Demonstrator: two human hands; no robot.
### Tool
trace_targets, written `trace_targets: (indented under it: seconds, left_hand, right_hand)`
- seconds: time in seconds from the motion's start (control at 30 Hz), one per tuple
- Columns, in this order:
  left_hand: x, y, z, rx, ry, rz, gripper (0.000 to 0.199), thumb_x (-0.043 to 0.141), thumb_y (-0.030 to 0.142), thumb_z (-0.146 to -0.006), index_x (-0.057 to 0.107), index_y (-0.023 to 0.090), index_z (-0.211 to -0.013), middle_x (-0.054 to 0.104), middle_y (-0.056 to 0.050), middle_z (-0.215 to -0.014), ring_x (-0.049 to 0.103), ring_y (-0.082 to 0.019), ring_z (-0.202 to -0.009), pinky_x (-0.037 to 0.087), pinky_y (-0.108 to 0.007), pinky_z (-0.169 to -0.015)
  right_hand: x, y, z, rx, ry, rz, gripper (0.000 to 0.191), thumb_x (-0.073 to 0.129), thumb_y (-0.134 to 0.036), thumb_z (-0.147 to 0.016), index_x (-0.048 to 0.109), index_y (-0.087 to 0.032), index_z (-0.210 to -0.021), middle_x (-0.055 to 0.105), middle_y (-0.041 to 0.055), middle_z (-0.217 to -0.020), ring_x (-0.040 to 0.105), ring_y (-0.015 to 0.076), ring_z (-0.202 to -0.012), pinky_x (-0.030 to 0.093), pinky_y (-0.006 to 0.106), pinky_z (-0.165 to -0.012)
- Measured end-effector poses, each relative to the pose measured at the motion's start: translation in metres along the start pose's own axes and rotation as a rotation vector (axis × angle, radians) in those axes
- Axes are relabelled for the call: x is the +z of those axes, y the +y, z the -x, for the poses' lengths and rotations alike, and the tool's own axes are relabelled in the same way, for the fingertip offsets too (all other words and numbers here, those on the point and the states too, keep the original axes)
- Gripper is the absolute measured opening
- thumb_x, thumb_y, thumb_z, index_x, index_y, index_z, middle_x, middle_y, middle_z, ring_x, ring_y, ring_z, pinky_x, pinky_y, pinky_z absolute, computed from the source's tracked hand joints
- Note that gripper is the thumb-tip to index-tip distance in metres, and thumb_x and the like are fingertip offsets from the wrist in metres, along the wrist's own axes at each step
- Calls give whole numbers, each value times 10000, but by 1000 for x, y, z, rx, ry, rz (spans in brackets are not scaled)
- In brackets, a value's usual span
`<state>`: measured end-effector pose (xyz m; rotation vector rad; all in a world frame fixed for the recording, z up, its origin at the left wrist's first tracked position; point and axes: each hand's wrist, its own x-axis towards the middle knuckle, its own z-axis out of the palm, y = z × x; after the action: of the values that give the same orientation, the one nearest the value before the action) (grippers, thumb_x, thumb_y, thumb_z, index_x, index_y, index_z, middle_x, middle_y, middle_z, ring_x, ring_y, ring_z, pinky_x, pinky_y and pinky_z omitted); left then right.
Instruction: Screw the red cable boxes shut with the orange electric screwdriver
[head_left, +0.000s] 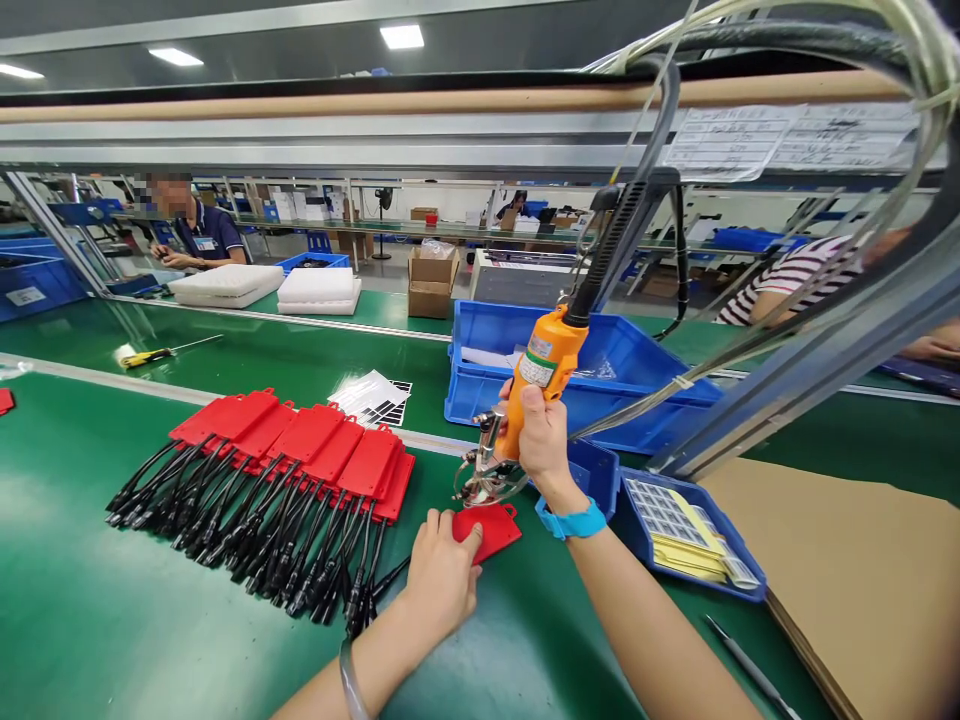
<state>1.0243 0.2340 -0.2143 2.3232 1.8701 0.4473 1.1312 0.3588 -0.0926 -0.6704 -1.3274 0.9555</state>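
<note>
Your right hand (544, 435) is wrapped firmly around the orange power driver (551, 355), its metal head just above the red case (496, 535) that your left hand (442, 568) pins to the green table (540, 650), thumb across its top. Left of that hold, overlapping red cases (315, 440) crowd in, their black leads (255, 530) reaching your wrist. Behind the driver stands a large blue bin (472, 390); right of your right wrist sits a label tray (754, 590).

Green workbenches (67, 600), blue bins (471, 393) and an orange power tool (551, 350) mark a factory.
</note>
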Motion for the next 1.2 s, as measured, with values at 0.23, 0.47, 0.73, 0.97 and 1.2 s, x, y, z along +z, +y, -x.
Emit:
trace_targets:
  seconds: [0.23,0.47,0.73,0.97,1.2]
  left_hand:
    - [2,-1,1,2,31,-10,477,586,328,-798,534,254,-1266,509,-131,-1118,457,-299,-1004,462,-434,-840]
    - [2,1,-2,-28,64,-80,570,636,476,-784,534,226,-1286,503,-126,-1054,458,-306,-999,479,-423,-821]
    - [5,-1,0,-46,76,-93,480,560,351,-842,502,247,-1307,479,-97,-1008,488,-261,-940,484,-374,-767]
    - [2,1,-2,-47,70,-102,480,571,356,-835,519,240,-1297,483,-103,-1008,490,-276,-944,484,-382,-770]
    - [1,2,-2,-49,51,-120,487,572,358,-838,509,242,-1307,482,-106,-1002,492,-277,-942,486,-380,-762]
  right_hand:
    - [1,-3,8,-26,-5,-29,397,552,-588,-790,569,-192,-808,515,-50,-496,464,96,-374,406,220,-365]
    - [-14,-78,5,-219,139,3,490,459,-602,-840,647,-179,-999,522,-32,-565,479,102,-377,426,234,-342]
    - [-16,-59,14,-171,139,4,471,479,-611,-824,629,-185,-957,505,-42,-540,489,105,-385,448,237,-369]
    - [-21,-28,24,-124,119,28,424,487,-588,-831,598,-193,-940,516,-43,-509,478,115,-375,425,240,-367]
    - [-21,-26,30,-94,123,27,409,496,-595,-822,575,-205,-914,516,-44,-522,477,111,-381,414,224,-341]
